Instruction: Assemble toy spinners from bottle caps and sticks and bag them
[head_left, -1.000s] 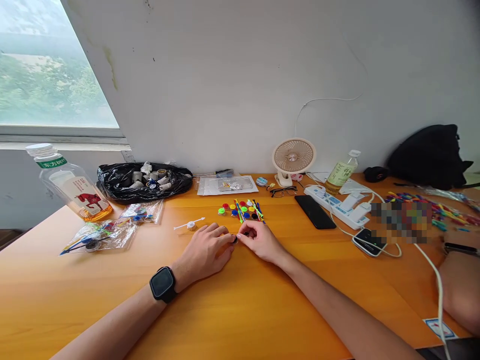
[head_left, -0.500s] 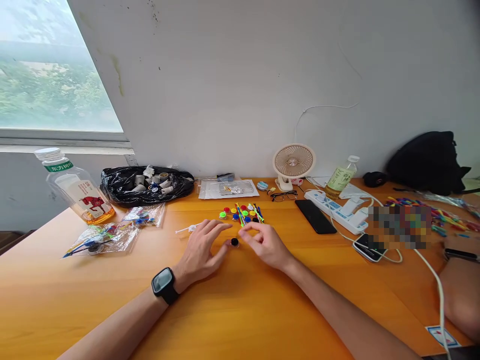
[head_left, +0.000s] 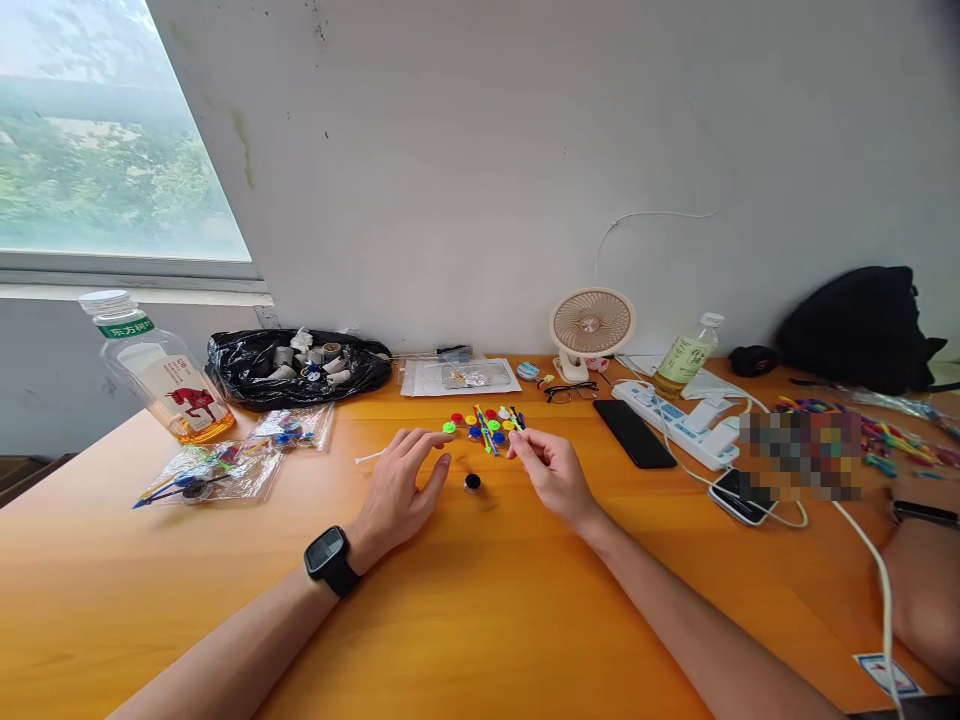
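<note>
Between my hands a small black-topped round piece [head_left: 472, 483] stands on the wooden table [head_left: 480, 620], touched by neither of them. My left hand [head_left: 401, 485] is open, its fingers stretched out over the tabletop. It partly covers a thin white stick [head_left: 369, 457]. My right hand [head_left: 559, 475] is closed in a pinch at the right front of a cluster of small coloured discs [head_left: 457, 418]; what its fingertips hold, if anything, is hidden. Among the discs lie thin coloured sticks [head_left: 486, 432].
Clear bags of coloured parts [head_left: 217, 475] and a large bottle [head_left: 161, 380] stand at left, before a black plastic bag [head_left: 367, 375]. A phone [head_left: 634, 433], power strip [head_left: 675, 425], fan [head_left: 592, 322] and cables are at right. Another person's arm [head_left: 926, 570] rests at the right edge.
My right hand has moved right, away from the black-topped piece, towards the coloured discs. My left thumb has drawn back from that piece, which stays on the table.
</note>
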